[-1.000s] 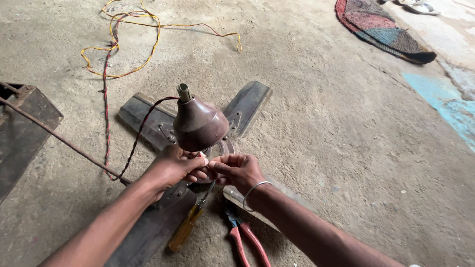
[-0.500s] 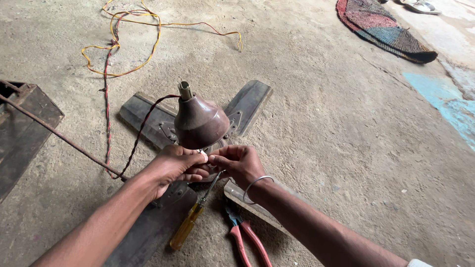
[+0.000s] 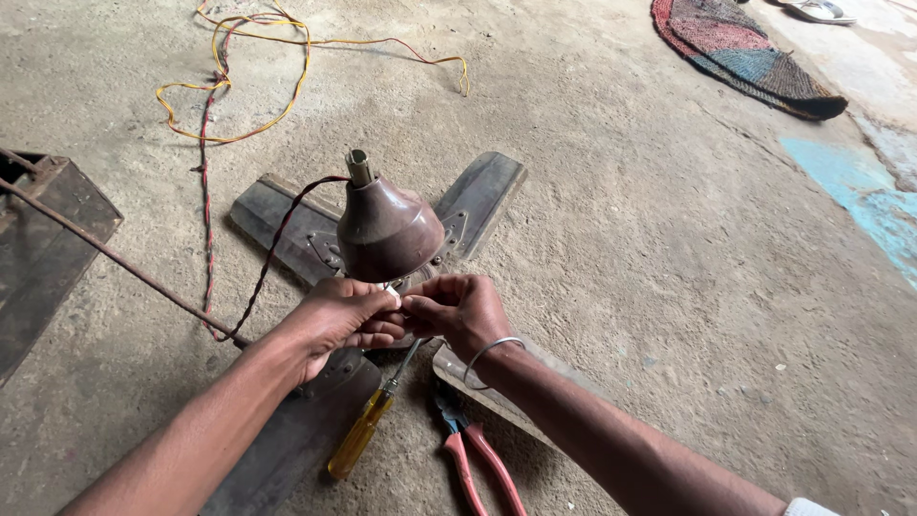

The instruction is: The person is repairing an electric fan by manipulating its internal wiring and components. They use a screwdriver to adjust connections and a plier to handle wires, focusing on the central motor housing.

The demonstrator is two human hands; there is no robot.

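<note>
Not much has shifted over the last second, honestly. Both hands sit pinched together at the base of the brown fan motor cover (image 3: 387, 232), same spot as before; the only real change is that the view has drifted a touch, so the whole ceiling fan (image 3: 478, 196) sits slightly lower in frame. Reads to me like fiddly work going on at one point rather than anything being moved around.

The left hand (image 3: 339, 320) has its fingers (image 3: 374, 304) curled shut, tips pressed on something tiny right under the cover's rim. The right hand (image 3: 460, 311), steel bangle (image 3: 489, 354) on its wrist, meets it fingertip to fingertip, also closed. What's between them is too small to make out, maybe a wire end or a screw, can't tell.

The fan lies on the concrete floor (image 3: 669, 287), blades spread, its down rod stub (image 3: 359, 167) poking up at 12 o'clock from the hands. A dark twisted wire (image 3: 277, 250) runs off the top toward 9 o'clock. At 6 o'clock, under the wrists, lie a yellow-handled screwdriver (image 3: 361, 435) and red-handled pliers (image 3: 478, 459), both untouched. Loose yellow and red wire (image 3: 229, 96) is piled at 11 o'clock, and a woven mat (image 3: 745, 53) lies at 2 o'clock.
</note>
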